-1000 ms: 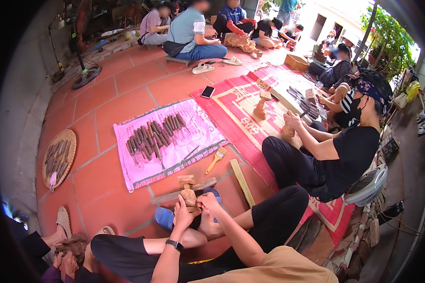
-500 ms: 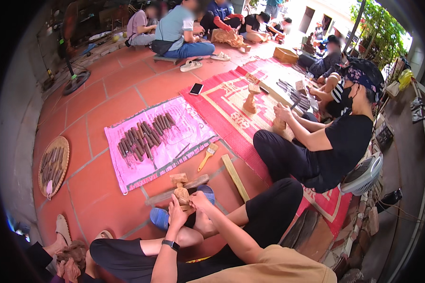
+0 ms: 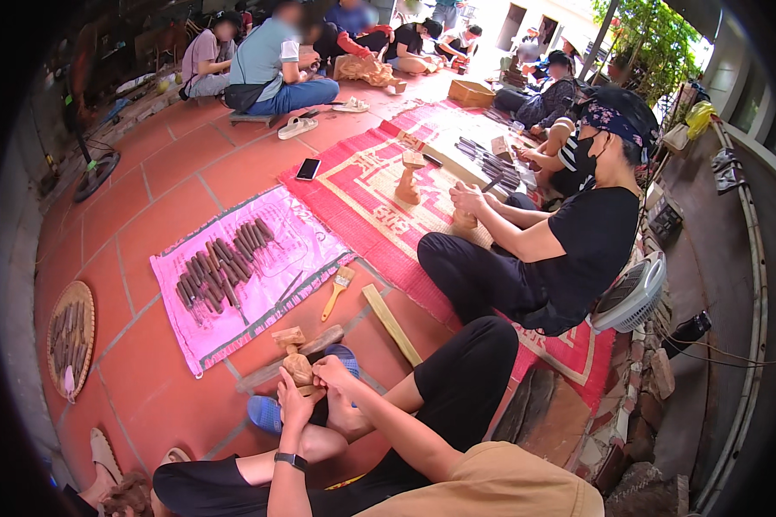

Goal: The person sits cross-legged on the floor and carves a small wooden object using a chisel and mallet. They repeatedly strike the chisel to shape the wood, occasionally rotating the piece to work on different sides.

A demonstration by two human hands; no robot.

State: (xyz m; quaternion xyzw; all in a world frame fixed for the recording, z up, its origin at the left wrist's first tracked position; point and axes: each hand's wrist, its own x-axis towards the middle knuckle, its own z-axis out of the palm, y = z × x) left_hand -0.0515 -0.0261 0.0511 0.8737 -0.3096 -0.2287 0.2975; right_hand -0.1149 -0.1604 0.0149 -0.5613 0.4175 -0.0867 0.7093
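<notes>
A pale wooden carving (image 3: 297, 369) with a rounded body and a blocky top (image 3: 290, 338) stands between my feet, tilted slightly. My left hand (image 3: 293, 401) is wrapped round its near lower side. Against its right side my right hand (image 3: 333, 374) is closed, the fingers bent; whatever it pinches is too small to make out. Just beyond the carving a rough wooden billet (image 3: 321, 339) lies on the tiles. Blue slippers (image 3: 265, 414) are partly hidden under my hands and feet.
Many dark-handled carving tools (image 3: 220, 267) lie on a pink sheet (image 3: 181, 327). Nearby are a paintbrush (image 3: 338, 291), a wooden strip (image 3: 391, 326), a phone (image 3: 308, 169) and a round basket of tools (image 3: 67, 398). A co-worker (image 3: 569, 224) carves on the red mat (image 3: 372, 172) at right.
My view has swung to the right, so the scene sits farther left in the picture. Both hands remain at the carving, with little visible change in their hold.
</notes>
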